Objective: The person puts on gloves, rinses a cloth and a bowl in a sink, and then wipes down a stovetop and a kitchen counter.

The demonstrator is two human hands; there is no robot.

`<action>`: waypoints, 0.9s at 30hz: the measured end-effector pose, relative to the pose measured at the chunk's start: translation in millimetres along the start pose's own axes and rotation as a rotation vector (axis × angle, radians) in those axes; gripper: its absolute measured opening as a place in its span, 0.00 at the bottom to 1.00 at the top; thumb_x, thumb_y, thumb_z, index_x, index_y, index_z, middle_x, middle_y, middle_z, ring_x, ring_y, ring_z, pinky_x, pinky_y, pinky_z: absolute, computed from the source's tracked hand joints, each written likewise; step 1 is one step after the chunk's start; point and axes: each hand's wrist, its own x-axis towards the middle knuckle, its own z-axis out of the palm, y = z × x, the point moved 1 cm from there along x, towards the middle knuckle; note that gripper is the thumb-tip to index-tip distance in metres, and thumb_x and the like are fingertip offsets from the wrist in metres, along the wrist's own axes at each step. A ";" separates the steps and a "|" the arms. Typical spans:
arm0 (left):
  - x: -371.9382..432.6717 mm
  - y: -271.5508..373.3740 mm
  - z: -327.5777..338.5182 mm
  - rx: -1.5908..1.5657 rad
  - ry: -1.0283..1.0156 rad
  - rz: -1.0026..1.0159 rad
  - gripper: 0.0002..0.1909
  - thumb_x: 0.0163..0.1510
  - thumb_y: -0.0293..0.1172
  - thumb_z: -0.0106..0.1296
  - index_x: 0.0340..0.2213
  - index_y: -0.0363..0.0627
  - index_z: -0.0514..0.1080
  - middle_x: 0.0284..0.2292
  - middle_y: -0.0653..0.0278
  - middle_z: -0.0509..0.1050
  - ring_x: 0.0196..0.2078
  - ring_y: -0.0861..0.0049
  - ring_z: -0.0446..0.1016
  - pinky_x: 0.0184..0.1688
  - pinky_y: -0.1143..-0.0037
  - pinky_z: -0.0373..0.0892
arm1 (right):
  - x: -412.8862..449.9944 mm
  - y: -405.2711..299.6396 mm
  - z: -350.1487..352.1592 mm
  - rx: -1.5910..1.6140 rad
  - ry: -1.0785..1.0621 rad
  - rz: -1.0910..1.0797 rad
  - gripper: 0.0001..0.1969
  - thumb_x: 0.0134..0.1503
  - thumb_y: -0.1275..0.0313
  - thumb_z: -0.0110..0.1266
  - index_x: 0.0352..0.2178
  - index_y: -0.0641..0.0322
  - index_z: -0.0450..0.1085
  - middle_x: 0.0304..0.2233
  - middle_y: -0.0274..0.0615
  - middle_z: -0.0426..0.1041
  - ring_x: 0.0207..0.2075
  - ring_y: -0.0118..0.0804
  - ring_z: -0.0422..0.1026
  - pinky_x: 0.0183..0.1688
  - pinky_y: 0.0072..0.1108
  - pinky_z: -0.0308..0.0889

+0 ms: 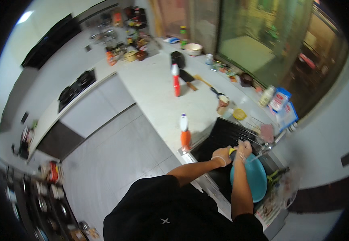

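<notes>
Both hands wear clear plastic gloves over a black sink (210, 150). My left hand (222, 156) is closed around a small yellow item (231, 151), whose kind is too blurred to tell. Close beside it, my right hand (243, 150) is bent near the yellow item and above the rim of a turquoise plastic basin (257, 177); whether it grips anything is unclear. The basin stands in the right part of the sink, partly behind my right forearm. A metal faucet (267, 147) is just right of my right hand.
On the counter (150, 87) stand an orange spray bottle (185, 137) by the sink's edge and a red bottle (176, 81) farther back. A yellow bowl (239, 114), a pink sponge (266, 133) and blue-white packets (279, 99) lie behind the sink. Green vegetables (273, 177) are right of the basin.
</notes>
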 end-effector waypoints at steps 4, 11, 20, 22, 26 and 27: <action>-25.4 -12.3 5.3 -0.058 0.052 0.041 0.23 0.42 0.37 0.60 0.39 0.45 0.65 0.33 0.47 0.75 0.38 0.48 0.74 0.39 0.59 0.70 | -24.5 22.9 -15.0 0.039 -0.091 0.085 0.15 0.50 0.65 0.60 0.33 0.64 0.67 0.31 0.42 0.70 0.33 0.35 0.70 0.39 0.25 0.65; -106.2 -77.2 -34.2 -0.351 0.144 -0.024 0.35 0.35 0.36 0.66 0.46 0.44 0.64 0.39 0.50 0.74 0.44 0.57 0.73 0.47 0.67 0.68 | -113.7 53.1 9.5 0.130 -0.275 0.498 0.29 0.48 0.58 0.63 0.47 0.66 0.66 0.43 0.46 0.69 0.42 0.40 0.69 0.44 0.29 0.66; -227.6 -202.3 -108.9 -0.739 0.125 -0.149 0.36 0.42 0.37 0.65 0.51 0.38 0.62 0.40 0.54 0.73 0.41 0.69 0.73 0.44 0.72 0.70 | -238.0 57.9 97.5 -0.030 -0.823 0.591 0.25 0.47 0.64 0.65 0.45 0.60 0.67 0.42 0.39 0.69 0.41 0.33 0.70 0.42 0.24 0.69; -252.0 -230.3 -124.7 -1.020 0.169 -0.221 0.33 0.50 0.37 0.62 0.53 0.42 0.60 0.38 0.58 0.73 0.36 0.74 0.73 0.37 0.75 0.72 | -254.9 77.1 138.3 -0.020 -0.911 0.595 0.24 0.47 0.65 0.65 0.44 0.60 0.67 0.41 0.40 0.70 0.40 0.32 0.71 0.41 0.23 0.69; -308.6 -310.0 -155.2 -1.342 0.381 -0.314 0.27 0.54 0.36 0.57 0.52 0.42 0.60 0.40 0.59 0.70 0.39 0.74 0.72 0.39 0.73 0.74 | -328.7 83.5 231.8 -0.171 -1.179 0.486 0.20 0.47 0.69 0.63 0.41 0.60 0.67 0.37 0.39 0.72 0.36 0.32 0.73 0.38 0.22 0.70; -328.9 -325.8 -162.5 -1.349 0.401 -0.328 0.27 0.54 0.36 0.57 0.52 0.42 0.60 0.40 0.59 0.70 0.39 0.74 0.72 0.39 0.73 0.74 | -352.2 76.7 252.9 -0.236 -1.228 0.479 0.21 0.47 0.68 0.64 0.42 0.61 0.67 0.36 0.39 0.72 0.36 0.32 0.73 0.38 0.22 0.70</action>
